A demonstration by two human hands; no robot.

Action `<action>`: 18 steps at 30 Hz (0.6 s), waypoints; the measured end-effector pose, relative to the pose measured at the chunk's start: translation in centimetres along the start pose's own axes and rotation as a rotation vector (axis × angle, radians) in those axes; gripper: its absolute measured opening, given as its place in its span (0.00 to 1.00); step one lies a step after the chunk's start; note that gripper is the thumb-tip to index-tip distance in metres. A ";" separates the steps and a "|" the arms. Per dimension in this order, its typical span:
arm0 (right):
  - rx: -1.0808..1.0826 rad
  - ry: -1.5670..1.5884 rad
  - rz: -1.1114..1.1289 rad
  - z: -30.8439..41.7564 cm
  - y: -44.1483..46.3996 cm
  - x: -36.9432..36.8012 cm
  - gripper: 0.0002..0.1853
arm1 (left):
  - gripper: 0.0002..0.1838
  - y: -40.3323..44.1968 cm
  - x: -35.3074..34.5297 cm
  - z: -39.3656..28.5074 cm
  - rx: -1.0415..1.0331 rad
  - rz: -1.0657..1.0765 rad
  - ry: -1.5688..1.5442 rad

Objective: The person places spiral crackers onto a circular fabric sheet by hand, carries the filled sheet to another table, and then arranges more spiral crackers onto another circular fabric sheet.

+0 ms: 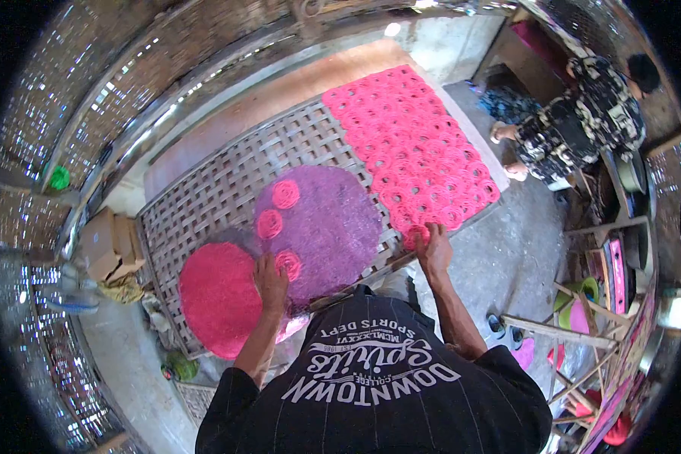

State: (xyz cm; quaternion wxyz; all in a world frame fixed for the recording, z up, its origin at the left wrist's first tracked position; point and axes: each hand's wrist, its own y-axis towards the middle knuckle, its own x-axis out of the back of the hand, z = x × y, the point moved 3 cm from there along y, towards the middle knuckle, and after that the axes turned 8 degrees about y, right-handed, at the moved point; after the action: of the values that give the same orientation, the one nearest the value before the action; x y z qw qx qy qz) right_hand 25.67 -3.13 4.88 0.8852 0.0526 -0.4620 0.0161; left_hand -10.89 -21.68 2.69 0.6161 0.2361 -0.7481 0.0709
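Left of the purple disc (333,219) lay a red disc (218,306). At the purple disc's near left edge, the left hand (271,283) was at the first coil (288,266); whether its grip was released or pinching, I could not tell. Just right of the disc, the right hand (433,254) had its fingertips on a corner coil (413,237), its hold equally unclear. Farther along the disc's left side, two coils (269,224) lay apart from the sheet (424,151), which spread beyond and right of the disc, its rows already closely laid.

Right-hand fingers (432,230) touch a pink rosette (412,237) at the mat's (425,144) edge.
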 end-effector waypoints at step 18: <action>0.532 0.137 0.641 11.3 -4.6 -9.8 0.23 | 0.14 0.9 -2.3 1.7 -0.034 0.216 -0.159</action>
State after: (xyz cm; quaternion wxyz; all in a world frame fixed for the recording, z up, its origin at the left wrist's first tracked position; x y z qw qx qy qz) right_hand 11.23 -8.76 2.88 0.8195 0.1320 -0.3748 0.4129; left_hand -12.49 -20.92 0.31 0.5478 0.1487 -0.8166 0.1052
